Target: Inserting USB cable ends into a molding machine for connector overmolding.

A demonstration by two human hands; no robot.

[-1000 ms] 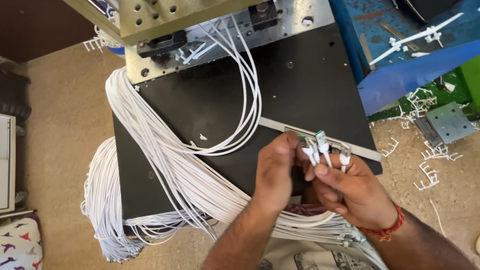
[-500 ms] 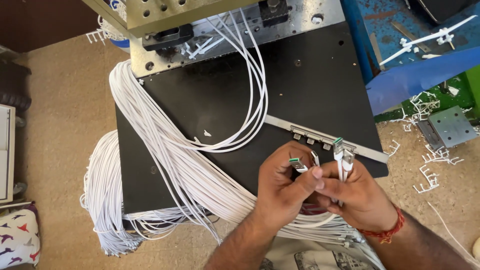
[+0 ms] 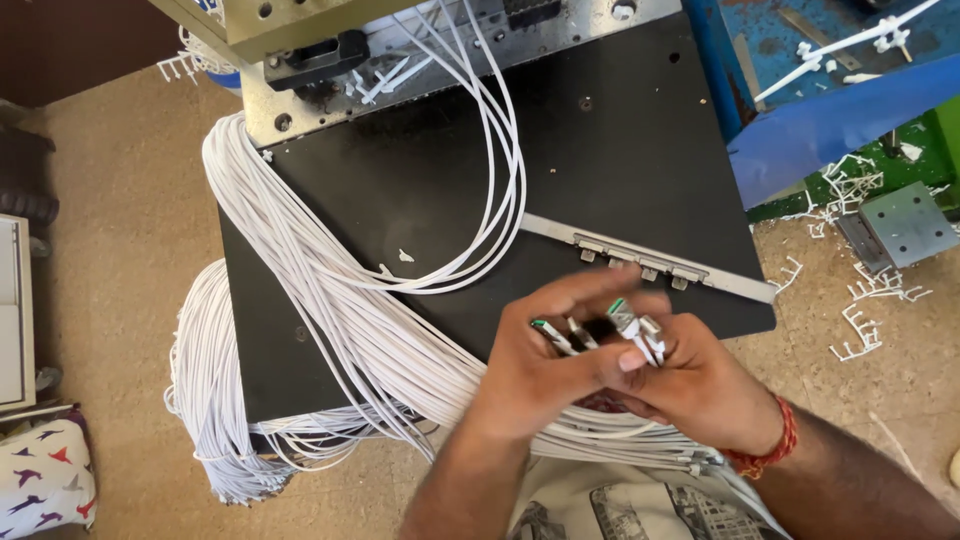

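Both my hands meet over the front edge of a black metal plate (image 3: 620, 180). My left hand (image 3: 545, 365) pinches a couple of white cable ends with small green-tipped connectors (image 3: 548, 332). Closed around a bunch of similar connector ends (image 3: 640, 335), my right hand (image 3: 700, 385) wears a red thread at the wrist. A thick bundle of white cables (image 3: 320, 290) runs across the plate and under my hands. A few cables loop (image 3: 500, 190) up to a metal machine head (image 3: 330, 50).
A metal strip with several small slots (image 3: 640, 262) lies just beyond my hands. More white cable hangs in a coil (image 3: 215, 400) off the plate's left side. White plastic scraps (image 3: 860, 320) litter the floor at right, by a grey metal plate (image 3: 900, 222) and a blue bench (image 3: 830, 110).
My hands have slid down and left along the plate's front edge. My left fingers have separated a couple of connector ends from the bunch in my right hand.
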